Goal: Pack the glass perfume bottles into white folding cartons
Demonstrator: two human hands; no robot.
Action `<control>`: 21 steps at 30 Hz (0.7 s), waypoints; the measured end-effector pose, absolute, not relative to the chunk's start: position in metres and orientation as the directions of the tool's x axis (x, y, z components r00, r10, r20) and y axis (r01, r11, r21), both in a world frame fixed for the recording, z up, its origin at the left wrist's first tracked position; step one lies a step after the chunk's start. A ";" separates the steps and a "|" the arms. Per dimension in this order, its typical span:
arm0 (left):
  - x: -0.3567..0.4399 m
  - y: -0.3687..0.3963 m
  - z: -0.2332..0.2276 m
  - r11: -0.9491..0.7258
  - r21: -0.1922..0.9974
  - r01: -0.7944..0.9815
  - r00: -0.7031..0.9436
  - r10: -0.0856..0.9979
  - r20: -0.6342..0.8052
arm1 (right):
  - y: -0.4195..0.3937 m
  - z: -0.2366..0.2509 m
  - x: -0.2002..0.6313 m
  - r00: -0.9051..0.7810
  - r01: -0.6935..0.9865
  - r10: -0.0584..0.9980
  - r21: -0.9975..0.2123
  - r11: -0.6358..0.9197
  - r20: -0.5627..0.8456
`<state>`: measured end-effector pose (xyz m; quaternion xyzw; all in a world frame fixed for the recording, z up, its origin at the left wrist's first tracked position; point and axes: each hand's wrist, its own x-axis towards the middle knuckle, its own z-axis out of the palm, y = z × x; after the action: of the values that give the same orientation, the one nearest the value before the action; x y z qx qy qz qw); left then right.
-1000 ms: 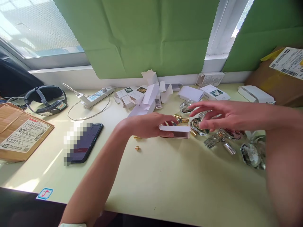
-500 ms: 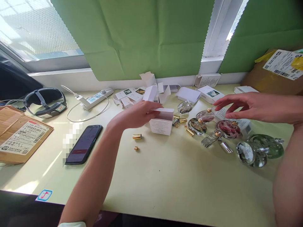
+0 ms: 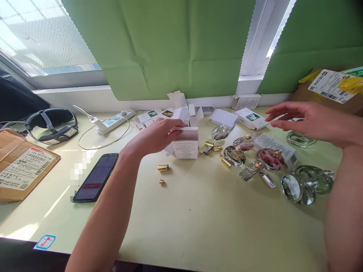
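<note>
An office-style workroom, it seems: pale counter [image 3: 227, 226] right by a window [image 3: 42, 41], green blind [image 3: 170, 45], power strip [image 3: 116, 122], phone [image 3: 95, 177], labelled cartons [image 3: 28, 166]!

Left hand [image 3: 159, 136] partly hidden by box [image 3: 185, 154], print [image 3: 185, 146] too small to be read, left carton [image 3: 25, 166] and right carton [image 3: 330, 87] cut off by picture edges, speck [image 3: 190, 209] too small to be identified

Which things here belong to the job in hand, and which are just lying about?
Seemingly part of the job:
open white box, in the left hand
glass bottles, near the right hand
gold cylinders

Seemingly just lying about:
phone
headset
power strip
cardboard parcel at left
</note>
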<state>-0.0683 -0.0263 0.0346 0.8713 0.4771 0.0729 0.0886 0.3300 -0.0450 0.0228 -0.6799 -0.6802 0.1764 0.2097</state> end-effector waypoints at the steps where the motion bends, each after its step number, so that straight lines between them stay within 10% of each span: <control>1: -0.069 -0.027 0.036 -0.530 0.223 0.818 0.535 0.844 0.045 | -0.045 0.022 0.335 0.076 0.827 0.990 -0.561 0.006 0.122; 12: -0.075 -0.033 0.041 -0.517 0.280 0.809 0.541 0.841 -0.010 | -0.039 0.017 0.339 0.191 0.766 0.946 -0.642 0.024 0.263; 21: -0.073 -0.038 0.045 -0.547 0.292 0.784 0.574 0.819 -0.006 | -0.042 0.022 0.279 -0.099 0.769 0.995 -0.635 0.078 0.003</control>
<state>-0.0727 -0.0381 0.0454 0.8771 0.4569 0.0657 0.1323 0.2793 -0.0420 0.0220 -0.6315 -0.6982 0.2491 0.2273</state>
